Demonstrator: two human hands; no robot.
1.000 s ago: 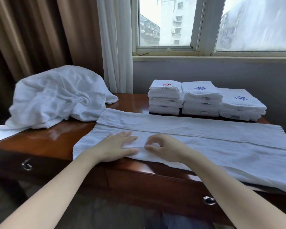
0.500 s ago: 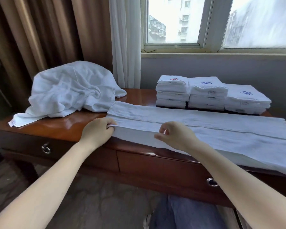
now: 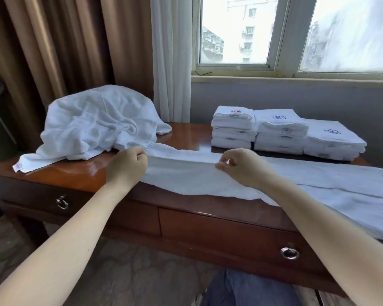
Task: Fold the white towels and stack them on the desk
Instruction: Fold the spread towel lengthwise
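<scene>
A long white towel [image 3: 274, 186] lies stretched along the wooden desk [image 3: 60, 171], its right part hanging over the front edge. My left hand [image 3: 127, 166] grips the towel's left end, fingers curled round the cloth. My right hand [image 3: 241, 166] pinches the folded near edge a little further right and holds it lifted off the desk. Behind stand three stacks of folded white towels [image 3: 279, 131] with blue and red embroidery. A crumpled heap of unfolded towels [image 3: 93, 122] sits at the desk's left rear.
Brown and white curtains hang behind the heap. A window sill runs above the stacks. Two ring pulls [image 3: 289, 253] mark the drawers in the desk front. My knee in jeans [image 3: 248, 290] is below the desk edge.
Both hands took hold of the towel's near edge and carried it away from me toward the far edge, folding the towel lengthwise. The left end now rises off the desk.
</scene>
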